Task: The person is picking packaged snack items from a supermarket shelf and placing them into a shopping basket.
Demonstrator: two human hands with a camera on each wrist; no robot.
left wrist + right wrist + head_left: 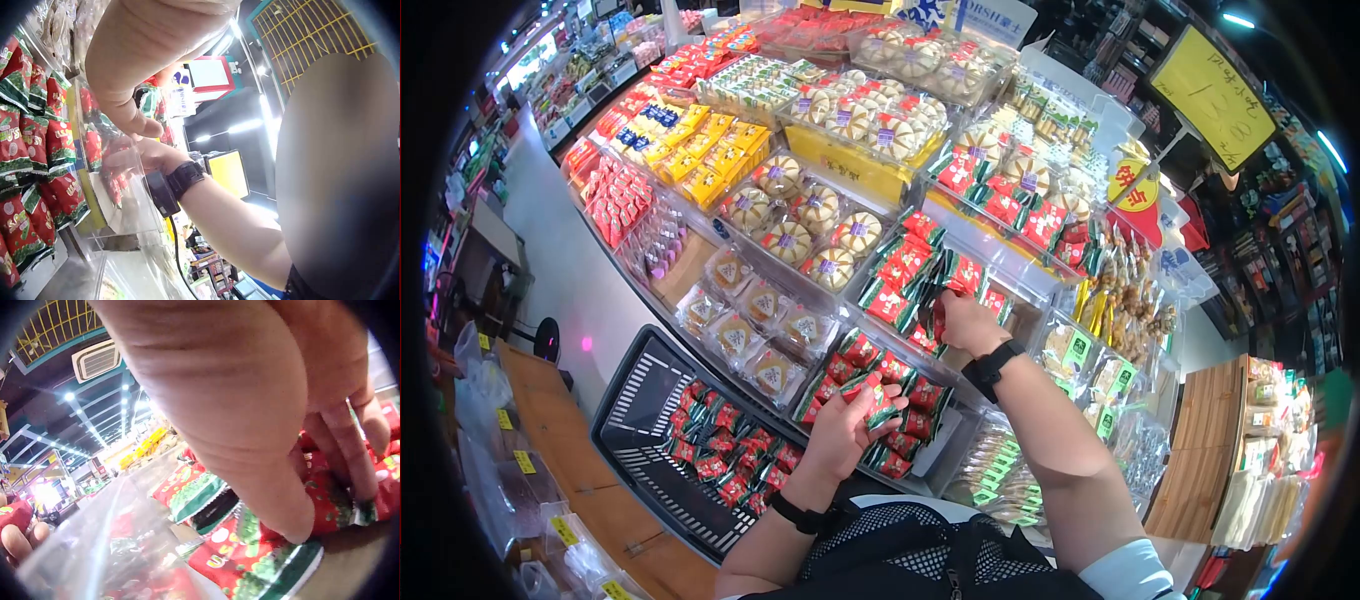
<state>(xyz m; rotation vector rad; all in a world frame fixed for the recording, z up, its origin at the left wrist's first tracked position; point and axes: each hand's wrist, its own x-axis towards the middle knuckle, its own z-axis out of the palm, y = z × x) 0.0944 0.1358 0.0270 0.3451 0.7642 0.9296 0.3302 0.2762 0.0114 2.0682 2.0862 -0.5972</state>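
Nearest the person, a black shopping basket (622,428) holds a loose heap of red-and-green snack packets (722,440). Beside it, the left hand (838,438) holds one red-and-green packet (874,402) above a lower bin of matching ones. Farther on, the right hand (972,322) reaches into an upper bin, fingers bent down among more packets (whether it grips one, the views cannot tell). Beyond lie round striped pastries (786,242) and yellow packets (705,183); a yellow sign (1212,98) stands behind, at right.
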